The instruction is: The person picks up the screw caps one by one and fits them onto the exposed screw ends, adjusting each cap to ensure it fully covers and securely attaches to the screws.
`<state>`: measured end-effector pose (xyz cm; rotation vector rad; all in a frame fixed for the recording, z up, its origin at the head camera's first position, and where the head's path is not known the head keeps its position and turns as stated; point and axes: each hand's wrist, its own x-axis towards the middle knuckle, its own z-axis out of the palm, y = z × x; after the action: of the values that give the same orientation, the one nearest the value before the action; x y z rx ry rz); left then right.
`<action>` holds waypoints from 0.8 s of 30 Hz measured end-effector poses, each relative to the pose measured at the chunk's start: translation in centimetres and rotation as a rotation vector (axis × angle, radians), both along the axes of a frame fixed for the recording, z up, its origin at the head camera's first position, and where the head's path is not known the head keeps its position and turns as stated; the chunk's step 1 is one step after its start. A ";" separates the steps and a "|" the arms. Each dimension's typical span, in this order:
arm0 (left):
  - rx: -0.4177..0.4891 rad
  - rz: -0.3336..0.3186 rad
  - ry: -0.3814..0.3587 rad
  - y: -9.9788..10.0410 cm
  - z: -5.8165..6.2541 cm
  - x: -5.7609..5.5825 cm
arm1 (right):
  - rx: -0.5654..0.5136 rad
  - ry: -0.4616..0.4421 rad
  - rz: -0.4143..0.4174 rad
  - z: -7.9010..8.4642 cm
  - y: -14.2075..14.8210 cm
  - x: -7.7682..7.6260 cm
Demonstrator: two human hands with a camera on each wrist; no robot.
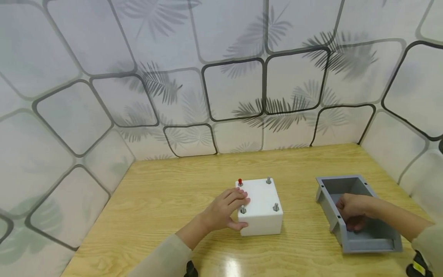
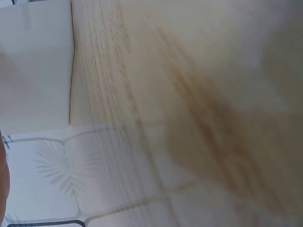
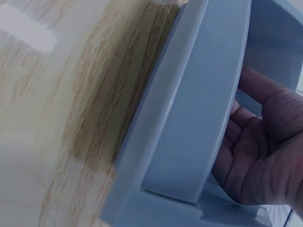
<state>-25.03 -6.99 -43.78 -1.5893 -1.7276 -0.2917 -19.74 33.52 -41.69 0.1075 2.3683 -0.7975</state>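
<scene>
Hands well apart: my left hand (image 1: 226,207) rests relaxed on the white box (image 1: 259,198), thumb at its side; my right hand (image 1: 356,211) bends inside the gray bin (image 1: 370,245) (whether it pinches anything, I cannot tell). Bolts (image 1: 275,207) stand at the box's corners, above the wooden table (image 1: 166,192).

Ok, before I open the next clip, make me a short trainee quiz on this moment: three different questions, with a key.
1. Which hand is inside the gray bin?
A) left
B) right
C) both

2. True or false: the white box stands inside the bin.

3. Fill in: seen in the head view, the post with a red tip is at the ____ corner of the box's top.

Key:
1. B, the right hand.
2. False; it stands on the wooden table.
3. Far left.
</scene>
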 end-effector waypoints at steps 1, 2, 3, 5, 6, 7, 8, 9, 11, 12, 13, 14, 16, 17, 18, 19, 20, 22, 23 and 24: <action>0.000 0.000 -0.001 0.0 0.0 0.0 | 0.009 -0.006 0.009 0.0 0.0 0.0; 0.001 0.000 -0.004 0.0 0.0 0.0 | 0.017 -0.010 0.020 0.0 0.0 0.1; 0.001 0.001 -0.002 0.0 0.0 0.0 | 0.023 -0.015 0.029 0.0 0.0 0.1; 0.002 0.001 0.001 0.0 0.1 0.0 | 0.038 -0.026 0.037 -0.1 0.0 0.2; 0.001 0.001 0.002 0.0 0.1 0.0 | 0.043 -0.028 0.042 -0.1 0.0 0.3; 0.002 0.001 0.004 0.0 0.1 0.0 | 0.047 -0.029 0.049 -0.1 -0.1 0.3; 0.002 0.002 0.003 0.0 0.1 0.0 | 0.051 -0.029 0.054 -0.2 -0.1 0.3; 0.003 0.002 0.005 0.0 0.1 0.0 | 0.053 -0.028 0.055 -0.2 -0.1 0.3; 0.003 0.002 0.006 0.0 0.1 0.1 | 0.052 -0.028 0.056 -0.3 -0.1 0.4; 0.004 0.002 0.008 0.0 0.1 0.1 | 0.049 -0.028 0.052 -0.3 -0.1 0.4; 0.004 0.002 0.008 0.0 0.0 0.1 | 0.043 -0.027 0.047 -0.3 -0.2 0.4; 0.005 0.001 0.006 0.0 0.0 0.1 | 0.036 -0.028 0.039 -0.3 -0.2 0.5; 0.008 -0.002 0.003 -0.1 0.0 0.1 | 0.022 -0.032 0.021 -0.3 -0.2 0.6; 0.009 -0.001 0.001 -0.1 -0.1 0.1 | 0.014 -0.036 0.012 -0.3 -0.2 0.6; 0.010 -0.002 0.002 -0.1 -0.1 0.1 | 0.008 -0.039 0.006 -0.3 -0.2 0.7; 0.010 -0.003 0.001 -0.1 -0.1 0.0 | 0.002 -0.043 0.002 -0.2 -0.2 0.7; 0.009 -0.003 0.001 -0.1 -0.1 0.0 | -0.003 -0.047 -0.001 -0.2 -0.1 0.7; 0.006 -0.002 0.006 -0.1 -0.1 0.0 | -0.011 -0.060 -0.004 -0.1 -0.1 0.7; 0.004 -0.002 0.006 -0.1 -0.1 -0.1 | -0.017 -0.069 -0.003 0.0 -0.1 0.7; 0.004 -0.003 0.008 -0.1 -0.1 -0.1 | -0.020 -0.079 0.000 0.1 0.0 0.7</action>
<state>-25.11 -7.05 -43.90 -1.5885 -1.7181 -0.2899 -19.06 33.48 -41.62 0.1279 2.2855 -0.8020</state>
